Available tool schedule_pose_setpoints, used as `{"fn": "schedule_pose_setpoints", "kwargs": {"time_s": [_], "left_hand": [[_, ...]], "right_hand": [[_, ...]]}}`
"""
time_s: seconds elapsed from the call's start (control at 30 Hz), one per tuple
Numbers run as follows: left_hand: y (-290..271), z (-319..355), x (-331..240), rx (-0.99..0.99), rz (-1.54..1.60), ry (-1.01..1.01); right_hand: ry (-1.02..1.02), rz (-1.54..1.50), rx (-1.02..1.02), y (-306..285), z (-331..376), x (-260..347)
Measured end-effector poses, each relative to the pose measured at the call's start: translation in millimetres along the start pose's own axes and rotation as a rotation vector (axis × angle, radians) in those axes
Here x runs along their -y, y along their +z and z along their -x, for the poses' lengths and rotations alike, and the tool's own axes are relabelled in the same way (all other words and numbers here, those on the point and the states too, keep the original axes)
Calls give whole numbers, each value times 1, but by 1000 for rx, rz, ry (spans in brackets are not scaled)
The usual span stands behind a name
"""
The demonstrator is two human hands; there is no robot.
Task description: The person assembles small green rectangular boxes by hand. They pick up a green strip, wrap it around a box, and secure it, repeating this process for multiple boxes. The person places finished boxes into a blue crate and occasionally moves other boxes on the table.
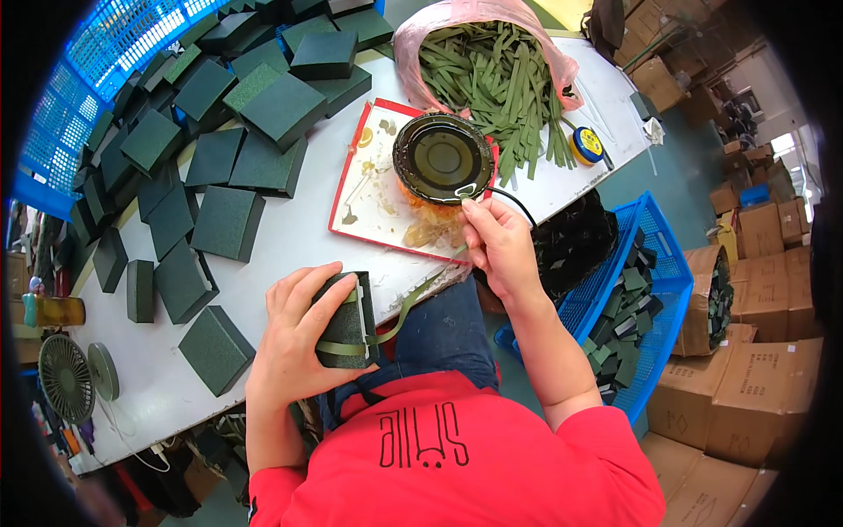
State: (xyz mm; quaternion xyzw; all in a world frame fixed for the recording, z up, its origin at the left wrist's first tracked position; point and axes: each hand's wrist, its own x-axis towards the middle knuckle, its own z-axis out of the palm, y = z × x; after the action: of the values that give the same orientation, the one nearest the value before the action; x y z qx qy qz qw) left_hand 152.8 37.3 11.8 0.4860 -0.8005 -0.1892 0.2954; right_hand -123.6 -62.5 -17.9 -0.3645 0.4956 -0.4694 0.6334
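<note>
My left hand [299,329] grips a small dark green box [344,321] above my lap, at the near edge of the table. A flat green strip [409,303] crosses the box near its lower end and trails off to the right. My right hand [502,241] is closed in a pinch at the near rim of a round black pot [400,162] of dark, glossy liquid. What the fingertips hold, if anything, is too small to make out. The pot stands on a white, red-edged board [362,198] stained with yellowish residue.
Many dark green boxes [226,224] cover the table's left side, before a blue crate [83,101]. A pink bag [411,53] spills green strips [509,83] behind the pot. A blue-yellow round tape measure [587,145] lies right; a blue basket [660,263] stands below. A fan [67,378] is left.
</note>
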Motion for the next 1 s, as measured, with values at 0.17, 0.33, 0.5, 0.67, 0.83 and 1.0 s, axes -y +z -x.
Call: {"fn": "schedule_pose_setpoints", "kwargs": {"time_s": [0.17,0.33,0.5,0.67,0.83,1.0], "left_hand": [[-3,3,2,-16,-7,-7],[-1,1,10,-56,198,90],[0,-3,9,-36,351,152],[2,-3,6,-37,357,161],[-2,-6,2,-18,319,153],[-3,-7,0,-3,231,211]], "right_hand": [[-30,-23,28,2,17,-1],[7,196,344,17,52,11],[168,305,593,34,53,8],[207,264,620,43,53,9],[202,303,612,43,51,8],[186,402,611,45,50,8]]}}
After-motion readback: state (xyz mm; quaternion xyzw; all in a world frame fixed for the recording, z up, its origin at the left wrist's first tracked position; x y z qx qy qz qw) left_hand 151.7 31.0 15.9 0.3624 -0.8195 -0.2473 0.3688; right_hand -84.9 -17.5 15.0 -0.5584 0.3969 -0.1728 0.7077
